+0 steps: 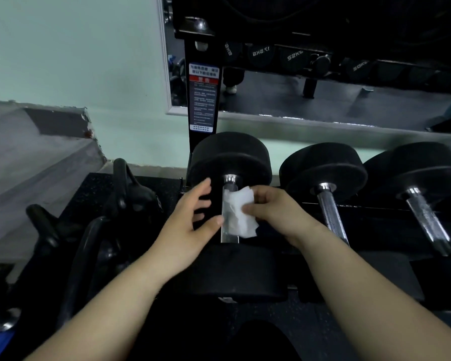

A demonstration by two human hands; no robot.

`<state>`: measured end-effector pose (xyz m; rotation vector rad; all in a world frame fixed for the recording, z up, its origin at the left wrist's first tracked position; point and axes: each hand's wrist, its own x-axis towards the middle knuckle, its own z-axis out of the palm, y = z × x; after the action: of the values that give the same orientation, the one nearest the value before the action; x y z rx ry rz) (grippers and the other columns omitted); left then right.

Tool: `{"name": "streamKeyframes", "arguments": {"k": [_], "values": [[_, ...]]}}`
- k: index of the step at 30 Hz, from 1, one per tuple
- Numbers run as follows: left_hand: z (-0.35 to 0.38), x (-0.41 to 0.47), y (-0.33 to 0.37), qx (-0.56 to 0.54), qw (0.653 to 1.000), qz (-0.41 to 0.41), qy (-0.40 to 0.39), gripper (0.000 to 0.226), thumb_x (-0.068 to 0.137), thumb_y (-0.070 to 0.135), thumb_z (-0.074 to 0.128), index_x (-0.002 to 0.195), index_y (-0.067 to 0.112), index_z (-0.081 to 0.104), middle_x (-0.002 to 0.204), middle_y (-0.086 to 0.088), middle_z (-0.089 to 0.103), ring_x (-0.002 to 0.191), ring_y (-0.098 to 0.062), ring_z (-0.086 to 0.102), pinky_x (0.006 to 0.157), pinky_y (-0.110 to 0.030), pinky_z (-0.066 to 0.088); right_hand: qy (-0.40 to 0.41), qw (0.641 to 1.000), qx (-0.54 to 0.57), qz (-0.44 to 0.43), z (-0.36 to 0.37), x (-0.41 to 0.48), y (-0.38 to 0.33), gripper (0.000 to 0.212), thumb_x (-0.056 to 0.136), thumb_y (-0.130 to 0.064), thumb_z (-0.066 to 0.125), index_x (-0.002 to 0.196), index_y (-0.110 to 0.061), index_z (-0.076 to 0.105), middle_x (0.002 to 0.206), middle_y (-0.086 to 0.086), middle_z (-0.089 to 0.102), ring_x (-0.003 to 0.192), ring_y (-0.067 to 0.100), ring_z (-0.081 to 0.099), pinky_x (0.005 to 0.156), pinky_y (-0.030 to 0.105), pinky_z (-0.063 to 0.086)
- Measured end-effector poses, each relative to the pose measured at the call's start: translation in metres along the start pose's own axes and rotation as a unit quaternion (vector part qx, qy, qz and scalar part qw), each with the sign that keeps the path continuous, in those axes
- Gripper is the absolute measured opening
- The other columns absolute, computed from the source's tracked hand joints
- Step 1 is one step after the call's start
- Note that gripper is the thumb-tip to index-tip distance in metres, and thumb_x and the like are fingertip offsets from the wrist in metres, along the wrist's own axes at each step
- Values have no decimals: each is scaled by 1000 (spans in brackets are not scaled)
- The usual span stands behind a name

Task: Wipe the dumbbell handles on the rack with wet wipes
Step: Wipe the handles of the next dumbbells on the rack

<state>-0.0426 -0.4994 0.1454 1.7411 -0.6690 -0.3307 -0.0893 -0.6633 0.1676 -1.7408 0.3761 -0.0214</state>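
**Wipe on the first handle**

The right hand (274, 209) pinches a crumpled white wipe (238, 212) between curled fingers (255, 208) and thumb, and lays it against the chrome handle (229, 185) of the leftmost dumbbell (229, 155) on the rack (190, 56). The wipe lies just left of those fingers, draped over the middle of the handle. The left hand (190, 220) is loose on the other side, its fingers (202, 187) spread and holding nothing. Its thumb tip is just beside the handle; whether it touches I cannot tell. Right of the right fingers, two more dumbbells (323, 165) lie side by side. Beyond both sets of fingers, the rack's upright carries a label (203, 97), with a mirror (323, 89) behind.
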Motion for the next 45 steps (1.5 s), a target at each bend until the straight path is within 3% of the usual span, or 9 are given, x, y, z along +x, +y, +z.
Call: {"name": "streamKeyframes", "arguments": {"k": [2, 5, 8, 12, 17, 29, 33, 40, 45], "values": [[-3, 16, 6, 38, 998, -21, -41, 58, 84, 8, 59, 132, 30, 34, 118, 18, 43, 112, -1, 45, 92, -12, 34, -27, 999, 22, -4, 7, -2, -5, 22, 82, 2, 55, 81, -20, 60, 79, -3, 63, 67, 6, 60, 57, 11, 49], [-5, 28, 7, 29, 999, -34, -28, 25, 81, 6, 62, 93, 27, 55, 91, 12, 58, 98, -13, 56, 77, -12, 41, -4, 999, 45, -11, 17, -3, -8, 16, 85, -1, 54, 88, -15, 62, 79, -3, 62, 62, -2, 60, 56, 7, 46], [-17, 30, -8, 4, 996, -76, 53, 25, 80, 3, 64, 71, 23, 52, 75, 2, 57, 78, -19, 55, 72, -28, 47, 79, 997, 9, -16, 16, -8, 3, 16, 87, -6, 52, 100, -7, 62, 86, 0, 62, 67, 0, 54, 53, 0, 40], [-33, 28, -34, -2, 986, -127, 108, 24, 80, 2, 64, 67, 17, 50, 72, -3, 55, 70, -21, 54, 68, -37, 51, 85, 996, 1, 17, 22, -19, 16, 17, 90, -9, 48, 83, -15, 63, 76, -3, 62, 65, 4, 53, 55, 3, 43], [-20, 36, -52, 4, 982, -141, 125, 24, 80, 4, 64, 66, 18, 50, 71, 0, 54, 69, -16, 53, 63, -25, 46, 156, 986, -59, 8, 25, -15, 19, 22, 88, -14, 50, 68, -16, 60, 64, -3, 59, 59, 8, 52, 60, 15, 44], [5, 58, -51, -44, 991, -68, -106, 28, 81, 4, 63, 56, 16, 59, 68, 4, 53, 57, 7, 54, 58, -4, 42, 209, 976, -66, -1, 27, -18, 22, 27, 82, -8, 49, 59, -18, 57, 57, -3, 57, 57, 9, 51, 60, 20, 43], [-3, 47, -60, 55, 973, -33, -223, 10, 70, -6, 70, 65, 3, 71, 57, 12, 59, 57, 13, 57, 61, 0, 40, 203, 976, -80, -9, 28, -19, 22, 27, 82, -8, 49, 58, -18, 58, 56, -5, 57, 57, 8, 51, 58, 17, 43], [-3, 83, -52, -14, 996, -53, -74, 9, 75, -4, 66, 82, 2, 69, 69, 10, 60, 55, 16, 56, 57, 0, 42, 222, 970, -91, -29, 27, -18, 24, 26, 80, -9, 51, 57, -18, 59, 50, -8, 57, 55, 2, 52, 52, 8, 40], [0, 52, -66, 36, 985, -36, -167, 12, 69, -11, 69, 76, -1, 71, 52, 28, 61, 56, 16, 56, 61, 0, 40, 218, 970, -98, -36, 26, -18, 25, 28, 79, -7, 50, 56, -18, 59, 47, -13, 58, 55, 1, 52, 51, 6, 40]]}}
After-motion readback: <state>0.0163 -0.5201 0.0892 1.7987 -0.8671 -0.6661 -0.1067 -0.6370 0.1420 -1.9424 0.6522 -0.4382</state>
